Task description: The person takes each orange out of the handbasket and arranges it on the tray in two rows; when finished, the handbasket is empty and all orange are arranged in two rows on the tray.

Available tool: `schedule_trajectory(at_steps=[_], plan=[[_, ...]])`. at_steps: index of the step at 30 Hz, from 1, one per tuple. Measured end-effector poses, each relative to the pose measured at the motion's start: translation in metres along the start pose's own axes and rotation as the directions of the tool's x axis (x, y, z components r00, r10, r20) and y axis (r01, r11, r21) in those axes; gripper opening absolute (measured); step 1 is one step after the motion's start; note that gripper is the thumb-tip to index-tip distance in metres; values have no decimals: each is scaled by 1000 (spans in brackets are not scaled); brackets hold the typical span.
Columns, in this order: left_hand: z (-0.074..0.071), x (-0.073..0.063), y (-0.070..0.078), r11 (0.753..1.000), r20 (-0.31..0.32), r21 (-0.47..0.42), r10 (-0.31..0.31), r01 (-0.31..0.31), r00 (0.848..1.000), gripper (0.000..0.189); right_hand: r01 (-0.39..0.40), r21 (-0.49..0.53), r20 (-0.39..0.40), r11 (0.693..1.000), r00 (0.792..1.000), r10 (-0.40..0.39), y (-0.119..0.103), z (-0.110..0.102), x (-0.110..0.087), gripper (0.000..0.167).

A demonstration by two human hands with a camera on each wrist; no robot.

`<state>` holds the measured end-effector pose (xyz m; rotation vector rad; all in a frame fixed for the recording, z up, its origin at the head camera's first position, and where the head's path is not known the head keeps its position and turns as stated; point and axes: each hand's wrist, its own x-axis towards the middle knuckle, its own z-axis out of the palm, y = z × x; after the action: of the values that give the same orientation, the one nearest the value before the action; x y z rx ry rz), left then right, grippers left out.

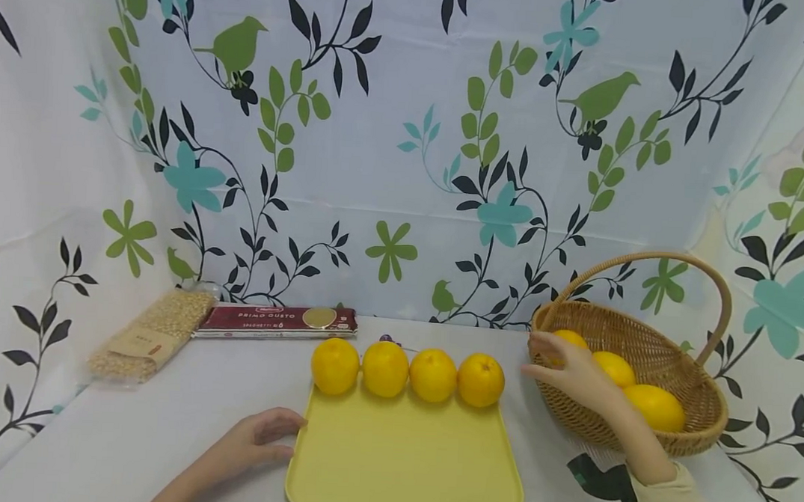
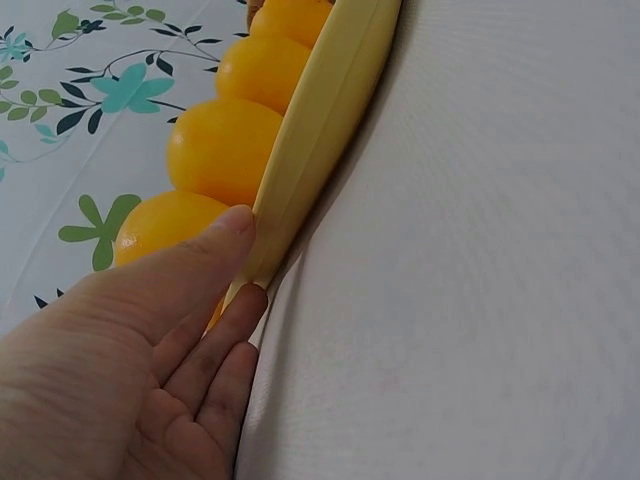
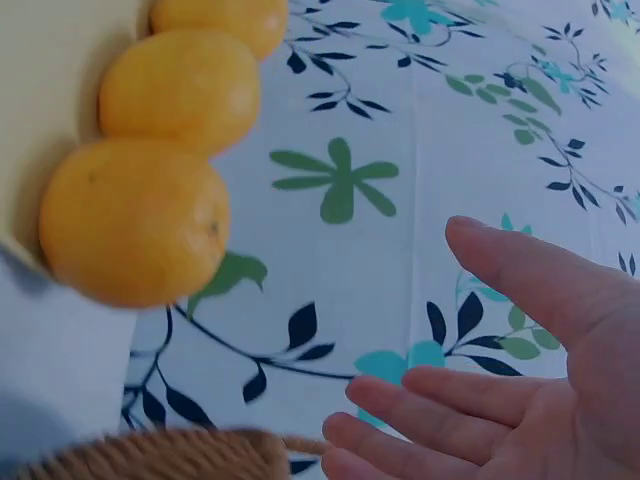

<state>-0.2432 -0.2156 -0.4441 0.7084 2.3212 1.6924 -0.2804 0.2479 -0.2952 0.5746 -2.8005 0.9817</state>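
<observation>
The right hand (image 1: 575, 371), empty with fingers extended, is at the left rim of the basket (image 1: 570, 412) containing three oranges (image 1: 654, 406); the left hand (image 1: 252, 443), relaxed, gripping nothing, is at the edge of the tray (image 1: 406, 461). Four fruits (image 1: 386, 370) line its far side. Apparent step: transferring oranges to the tray; next likely requires cupping another.

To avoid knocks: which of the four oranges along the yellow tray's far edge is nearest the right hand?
The rightmost orange in the head view, nearest the basket; the other three sit farther left.
</observation>
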Motion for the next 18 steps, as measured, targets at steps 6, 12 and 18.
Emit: schedule_trajectory(at_steps=[6,12,18], plan=[[-1,-4,-4,1000,1,-12,4,-4,1000,43,-9,-160,6,987,1000,10,0,-38,4,60],[-2,-7,-6,1000,-3,-9,8,-8,1000,42,-35,-207,3,978,999,37,12,-68,24,61],[-1,-8,-8,1000,3,-27,-12,12,1000,43,-114,-178,-86,977,991,100,29,-76,49,53]])
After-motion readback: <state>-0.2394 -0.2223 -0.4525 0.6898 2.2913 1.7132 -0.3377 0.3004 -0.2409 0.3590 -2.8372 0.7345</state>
